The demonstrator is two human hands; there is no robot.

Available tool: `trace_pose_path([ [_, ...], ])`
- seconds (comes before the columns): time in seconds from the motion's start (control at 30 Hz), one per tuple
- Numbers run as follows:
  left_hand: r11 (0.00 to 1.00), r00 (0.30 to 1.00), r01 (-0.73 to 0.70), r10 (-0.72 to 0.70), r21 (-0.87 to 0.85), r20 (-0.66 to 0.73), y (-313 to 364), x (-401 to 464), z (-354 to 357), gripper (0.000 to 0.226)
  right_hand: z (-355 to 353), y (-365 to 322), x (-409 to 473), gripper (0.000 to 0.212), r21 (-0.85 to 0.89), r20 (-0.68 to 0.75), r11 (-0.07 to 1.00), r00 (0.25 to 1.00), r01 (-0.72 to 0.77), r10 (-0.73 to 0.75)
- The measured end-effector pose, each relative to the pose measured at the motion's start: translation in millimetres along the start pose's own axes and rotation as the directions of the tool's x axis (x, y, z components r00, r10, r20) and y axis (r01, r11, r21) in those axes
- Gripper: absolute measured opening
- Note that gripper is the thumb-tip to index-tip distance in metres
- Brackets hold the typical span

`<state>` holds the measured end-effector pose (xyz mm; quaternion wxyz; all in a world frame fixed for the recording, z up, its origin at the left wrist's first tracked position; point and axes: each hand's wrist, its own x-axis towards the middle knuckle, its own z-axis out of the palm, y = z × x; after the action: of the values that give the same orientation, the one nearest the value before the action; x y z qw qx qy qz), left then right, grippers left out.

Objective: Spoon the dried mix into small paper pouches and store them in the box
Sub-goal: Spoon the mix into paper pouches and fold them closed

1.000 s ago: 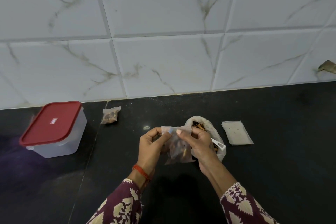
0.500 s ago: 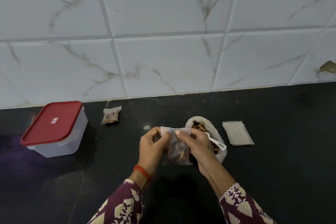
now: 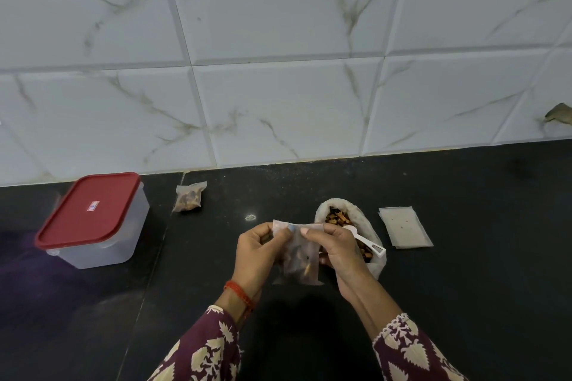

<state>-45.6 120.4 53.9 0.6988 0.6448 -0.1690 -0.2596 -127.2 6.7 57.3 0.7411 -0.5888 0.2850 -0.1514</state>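
both hands, left [image 3: 258, 252] and right [image 3: 335, 246], pinch pouch [image 3: 301, 260] top edge, likely sealing it | held upright so mix stays in | above tabletop [image 3: 464, 288] near front edge; box [image 3: 93, 219] lidded, far left

one head-worn view looks forward and down, close over the black worktop [image 3: 464, 288], facing the tiled wall [image 3: 278, 71] behind it.

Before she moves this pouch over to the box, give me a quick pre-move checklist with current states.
1. Pouch filled with mix: ok.
2. Both hands on it, left hand and right hand pinching the top edge: ok.
3. Top sealed: cannot tell.
4. Box open to receive: not ok, red lid on.
5. Spoon parked in the mix bag: ok.
6. Earlier filled pouch stored: not ok, lies on the counter.
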Motion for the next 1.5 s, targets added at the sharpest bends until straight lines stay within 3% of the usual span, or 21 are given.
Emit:
trace_pose_path([
  [0.43,0.996,0.995,0.092,-0.092,0.003,-0.034,0.8,2.2,-10.6,0.013,-5.8,7.0,7.5,0.015,-0.073,-0.021,0.996,0.998,-0.056,0.054],
  [0.7,0.996,0.993,0.082,-0.079,0.036,-0.083,-1.4,-0.4,-10.1,0.010,-7.2,4.3,8.8,0.008,-0.087,-0.040,0.992,0.995,-0.089,0.086],
  [1.17,0.994,0.994,0.106,-0.106,0.003,-0.030,3.0,2.0,-19.3,0.019,-14.8,-1.2,11.6,0.014,0.005,0.020,0.992,0.991,-0.130,0.130],
  [1.33,0.990,0.988,0.139,-0.140,-0.018,-0.071,3.1,2.2,-15.2,0.020,-7.4,4.0,15.2,0.014,0.033,-0.006,0.991,0.991,-0.131,0.131],
  [1.5,0.978,0.976,0.207,-0.208,-0.029,-0.063,-0.2,2.6,-22.2,0.019,-7.7,4.3,10.0,0.020,0.052,0.087,0.984,0.982,-0.172,0.167],
])
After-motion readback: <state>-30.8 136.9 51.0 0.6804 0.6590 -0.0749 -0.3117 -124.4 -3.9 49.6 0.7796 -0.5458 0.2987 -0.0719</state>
